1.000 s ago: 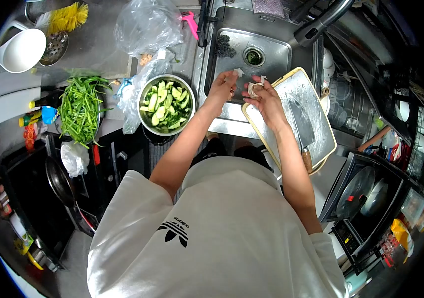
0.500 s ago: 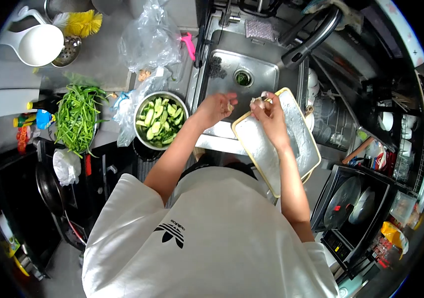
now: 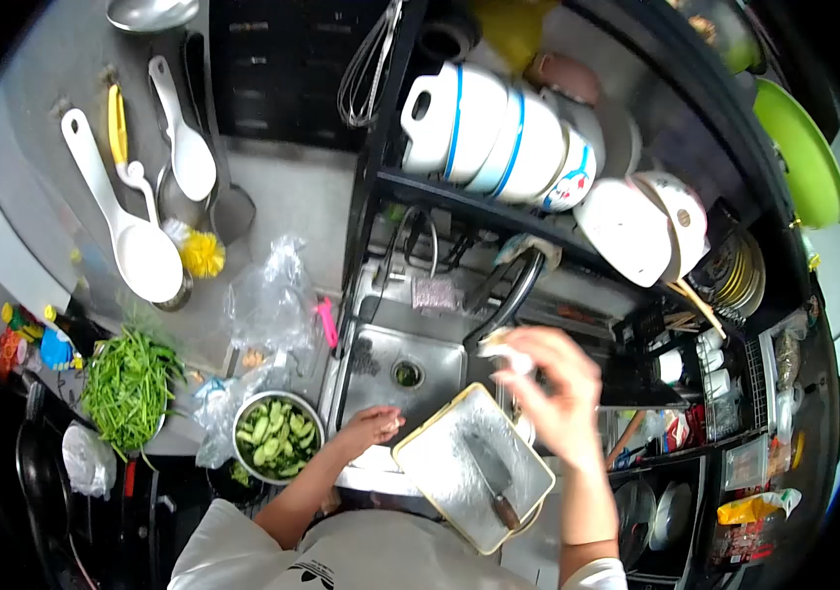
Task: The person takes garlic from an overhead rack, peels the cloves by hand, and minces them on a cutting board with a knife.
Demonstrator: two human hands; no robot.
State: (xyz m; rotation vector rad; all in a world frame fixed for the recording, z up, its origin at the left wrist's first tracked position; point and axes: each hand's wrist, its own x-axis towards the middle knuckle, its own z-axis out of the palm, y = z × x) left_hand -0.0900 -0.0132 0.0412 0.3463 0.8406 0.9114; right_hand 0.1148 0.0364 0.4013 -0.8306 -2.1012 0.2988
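within the right hand (image 3: 566,382), garlic (image 3: 516,361); left hand (image 3: 372,427) apart

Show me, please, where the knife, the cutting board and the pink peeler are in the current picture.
Knife (image 3: 495,476): head view, on the blade near the handle.
Cutting board (image 3: 443,445): head view, on the bare surface beside the blade.
Pink peeler (image 3: 328,324): head view, on the handle.
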